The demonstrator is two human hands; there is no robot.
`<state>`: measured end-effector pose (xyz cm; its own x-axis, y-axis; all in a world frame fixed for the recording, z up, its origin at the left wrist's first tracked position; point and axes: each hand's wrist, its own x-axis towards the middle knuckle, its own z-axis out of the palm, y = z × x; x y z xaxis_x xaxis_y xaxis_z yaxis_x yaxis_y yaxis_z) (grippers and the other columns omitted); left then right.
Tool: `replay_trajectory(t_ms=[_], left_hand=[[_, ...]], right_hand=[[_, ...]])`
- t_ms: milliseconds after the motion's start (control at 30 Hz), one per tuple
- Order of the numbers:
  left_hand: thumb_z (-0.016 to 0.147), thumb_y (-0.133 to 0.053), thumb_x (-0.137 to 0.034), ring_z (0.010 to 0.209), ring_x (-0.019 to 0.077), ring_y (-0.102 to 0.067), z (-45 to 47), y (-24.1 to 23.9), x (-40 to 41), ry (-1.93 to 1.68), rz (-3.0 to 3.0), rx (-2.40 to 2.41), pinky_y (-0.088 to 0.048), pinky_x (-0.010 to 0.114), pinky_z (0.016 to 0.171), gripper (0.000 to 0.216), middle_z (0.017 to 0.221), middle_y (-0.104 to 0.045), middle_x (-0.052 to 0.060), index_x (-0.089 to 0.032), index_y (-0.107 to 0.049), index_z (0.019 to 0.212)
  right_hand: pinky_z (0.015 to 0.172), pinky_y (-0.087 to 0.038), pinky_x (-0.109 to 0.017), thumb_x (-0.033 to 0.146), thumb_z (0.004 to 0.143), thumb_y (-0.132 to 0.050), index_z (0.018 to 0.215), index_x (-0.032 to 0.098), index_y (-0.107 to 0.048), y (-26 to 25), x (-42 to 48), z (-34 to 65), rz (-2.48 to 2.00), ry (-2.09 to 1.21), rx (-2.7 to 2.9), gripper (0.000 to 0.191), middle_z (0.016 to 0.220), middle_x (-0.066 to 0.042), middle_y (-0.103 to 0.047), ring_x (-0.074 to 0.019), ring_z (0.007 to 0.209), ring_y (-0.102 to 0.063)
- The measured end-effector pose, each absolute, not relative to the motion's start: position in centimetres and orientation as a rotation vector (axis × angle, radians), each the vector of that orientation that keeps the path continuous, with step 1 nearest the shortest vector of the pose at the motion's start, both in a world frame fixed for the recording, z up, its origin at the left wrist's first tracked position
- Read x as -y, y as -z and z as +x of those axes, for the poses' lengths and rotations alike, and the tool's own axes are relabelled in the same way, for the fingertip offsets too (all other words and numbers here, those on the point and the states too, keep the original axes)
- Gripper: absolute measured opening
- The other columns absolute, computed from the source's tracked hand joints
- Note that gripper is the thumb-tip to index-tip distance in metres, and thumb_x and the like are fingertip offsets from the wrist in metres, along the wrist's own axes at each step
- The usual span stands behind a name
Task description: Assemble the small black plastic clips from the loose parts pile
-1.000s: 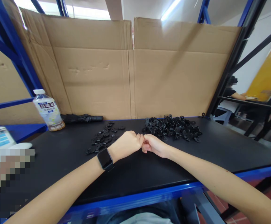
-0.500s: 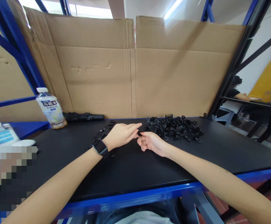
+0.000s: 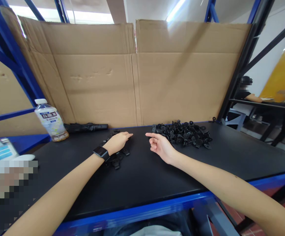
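Note:
My left hand [image 3: 119, 143], wearing a black square watch [image 3: 101, 152] on its wrist, hangs palm down over a loose spread of small black parts [image 3: 116, 163]. Its fingers stretch to the right; what lies beneath the palm is hidden. To the right, my right hand [image 3: 164, 149] is held above the table, index finger extended and the other fingers loosely curled, with nothing visible in it. Just behind and right of this hand lies a heap of black round disc-like parts [image 3: 185, 134], several with short stems. The two hands are apart.
A black table [image 3: 137, 183] with a blue front edge [image 3: 142, 208] lies before me. Cardboard [image 3: 103, 78] stands at the back. Leftward are a drink bottle [image 3: 51, 121], a dark folded umbrella [image 3: 85, 127] and a white-and-blue box [image 3: 1, 149]. A person [image 3: 247, 93] sits beyond the right frame.
My left hand has moved left, away from my right hand, to over the left parts. The dark round piece formerly at my right fingertips no longer shows there. The view has shifted slightly.

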<state>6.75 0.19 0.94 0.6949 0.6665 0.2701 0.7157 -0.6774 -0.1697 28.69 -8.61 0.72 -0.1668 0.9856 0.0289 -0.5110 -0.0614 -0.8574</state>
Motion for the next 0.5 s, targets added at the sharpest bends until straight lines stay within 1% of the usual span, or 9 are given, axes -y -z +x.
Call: replay_trajectory(t_ms=[133,267,400,500], left_hand=[[0.085,-0.042,-0.013,0.094,0.0223,-0.059,7.5,-1.3,1.1,0.367,-2.646,1.067,-0.047,0.034,0.084,0.034,0.105,-0.058,0.013,-0.010,-0.053,0.117],[0.088,-0.043,-0.020,0.096,0.0204,-0.057,8.3,-2.3,2.5,0.610,-2.740,0.959,-0.046,0.034,0.087,0.029,0.107,-0.055,0.011,-0.013,-0.054,0.114],[0.090,-0.042,-0.025,0.098,0.0168,-0.056,9.7,-4.0,4.8,0.946,-2.847,0.833,-0.046,0.031,0.088,0.029,0.111,-0.055,0.007,-0.020,-0.054,0.115],[0.090,-0.042,-0.024,0.100,0.0163,-0.056,10.8,-4.7,6.6,0.974,-2.916,0.754,-0.045,0.030,0.088,0.028,0.112,-0.057,0.007,-0.020,-0.055,0.114]], right_hand=[[0.051,-0.031,-0.023,0.029,0.074,-0.054,0.088,0.017,-0.066,-0.1,8.7,28.4,-0.748,-1.428,1.108,0.022,0.060,0.003,-0.050,-0.0062,0.046,-0.038],[0.051,-0.031,-0.023,0.026,0.074,-0.052,0.088,0.017,-0.066,-0.3,8.6,28.7,-0.754,-1.425,1.133,0.021,0.060,0.003,-0.049,-0.0060,0.046,-0.038],[0.053,-0.033,-0.024,0.029,0.076,-0.049,0.086,0.015,-0.064,-0.2,8.4,28.7,-0.799,-1.584,1.110,0.023,0.059,0.002,-0.049,-0.0074,0.046,-0.040],[0.053,-0.033,-0.026,0.031,0.079,-0.041,0.079,0.015,-0.062,-0.2,8.6,28.5,-0.713,-1.728,1.182,0.027,0.063,0.000,-0.053,-0.0091,0.046,-0.042]])
